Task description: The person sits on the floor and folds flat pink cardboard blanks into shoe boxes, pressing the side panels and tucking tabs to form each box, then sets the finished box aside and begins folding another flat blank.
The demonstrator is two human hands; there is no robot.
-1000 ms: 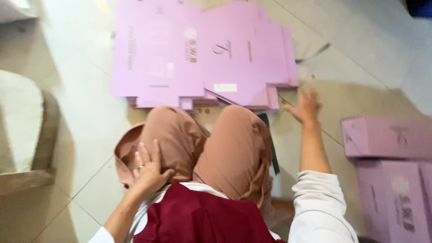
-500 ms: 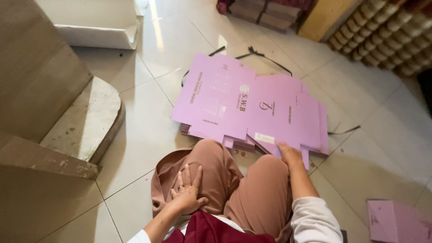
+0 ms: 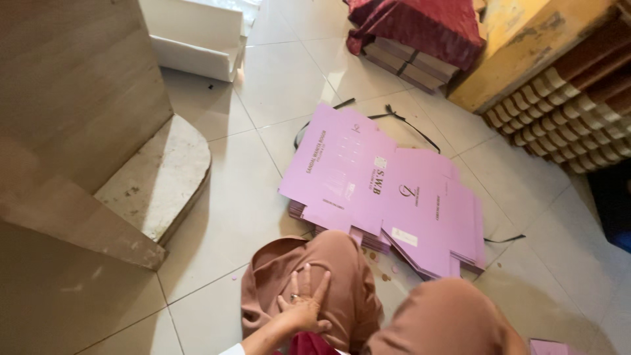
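- Right hand: was at the stack's near edge, now gone from view; its grip cannot be told.
- Left hand (image 3: pixel 303 304): fingers spread flat on knee (image 3: pixel 328 276), holding nothing.
- Stack of flat pink carton blanks (image 3: pixel 384 190): on floor, just ahead of that hand, all unfolded; folding not begun.

My right hand was reaching to the pile of flat pink boxes (image 3: pixel 388 190) half a second ago; now I cannot see it, it is out of view. My head has turned more to the left, so the pile sits further from my knees and a red cloth bundle (image 3: pixel 420 26) has appeared.
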